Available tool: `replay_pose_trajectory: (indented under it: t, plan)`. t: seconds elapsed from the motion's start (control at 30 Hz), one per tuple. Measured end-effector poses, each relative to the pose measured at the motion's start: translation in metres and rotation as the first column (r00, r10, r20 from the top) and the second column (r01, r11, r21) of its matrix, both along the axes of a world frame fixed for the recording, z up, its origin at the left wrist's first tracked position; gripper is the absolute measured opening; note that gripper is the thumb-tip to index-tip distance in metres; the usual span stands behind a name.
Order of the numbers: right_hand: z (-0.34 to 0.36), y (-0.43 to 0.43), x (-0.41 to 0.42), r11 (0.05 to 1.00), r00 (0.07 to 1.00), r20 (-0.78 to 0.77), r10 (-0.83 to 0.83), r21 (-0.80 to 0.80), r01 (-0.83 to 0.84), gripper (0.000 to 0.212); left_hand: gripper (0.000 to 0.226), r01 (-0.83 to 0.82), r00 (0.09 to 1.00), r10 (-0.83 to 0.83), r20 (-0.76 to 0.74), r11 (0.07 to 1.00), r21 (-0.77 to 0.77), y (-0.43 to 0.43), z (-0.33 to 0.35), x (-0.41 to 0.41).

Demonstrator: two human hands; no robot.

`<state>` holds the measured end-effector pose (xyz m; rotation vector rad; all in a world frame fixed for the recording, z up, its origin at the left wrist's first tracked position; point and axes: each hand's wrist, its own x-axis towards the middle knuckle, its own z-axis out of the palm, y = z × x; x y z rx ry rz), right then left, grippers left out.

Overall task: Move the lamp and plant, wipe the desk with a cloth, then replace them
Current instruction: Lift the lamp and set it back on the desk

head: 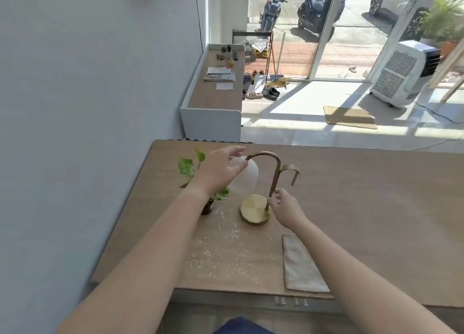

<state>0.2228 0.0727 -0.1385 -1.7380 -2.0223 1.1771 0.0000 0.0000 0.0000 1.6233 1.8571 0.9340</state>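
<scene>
A brass lamp [275,173] with a curved neck, round base and white globe shade [247,180] stands on the wooden desk [364,208]. My left hand [221,170] is spread over the left side of the globe, fingers apart, touching or nearly touching it. My right hand [283,205] is at the foot of the lamp's stem, fingers loosely curled beside it; I cannot tell if they grip. A small potted plant [190,169] with green-white leaves stands left of the lamp, partly hidden by my left forearm. A folded beige cloth [301,266] lies near the front edge.
Pale crumbs [221,248] are scattered on the desk in front of the lamp. A grey wall runs along the left. A low cabinet [216,92] with papers stands beyond the desk, and an air cooler [401,74] by the glass door.
</scene>
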Motion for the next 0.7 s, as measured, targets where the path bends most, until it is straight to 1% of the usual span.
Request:
replay_pose_trajectory:
  t: [0.13,0.23,0.33,0.5,0.6,0.7]
  plan:
    - [-0.012,0.007,0.009,1.000,1.000,-0.013,0.010,-0.005,-0.010,0.049,0.043,-0.049,0.999,0.049,0.006,0.998,0.040,0.005,-0.003,0.011]
    - [-0.019,0.012,0.009,1.000,0.999,-0.042,0.018,-0.010,-0.019,0.043,0.035,-0.111,0.994,0.109,0.020,0.989,0.101,0.007,-0.006,0.019]
    - [-0.026,0.015,0.005,0.999,0.998,-0.059,0.033,0.000,-0.033,0.033,0.030,-0.127,0.992,0.126,0.022,0.985,0.117,0.008,-0.005,0.023]
    - [-0.033,0.019,-0.001,0.999,0.996,-0.088,0.032,0.005,-0.032,0.016,0.026,-0.097,0.994,0.089,0.065,0.987,0.130,0.017,0.006,0.022]
    - [-0.042,0.014,0.002,1.000,0.997,-0.067,0.027,0.002,-0.027,0.018,0.026,-0.046,0.999,0.044,0.014,0.994,0.103,0.020,0.008,0.021]
    - [-0.041,0.018,0.005,1.000,0.998,-0.057,0.012,0.013,-0.012,0.020,0.025,-0.025,1.000,0.025,0.001,0.995,0.101,0.027,0.010,0.020]
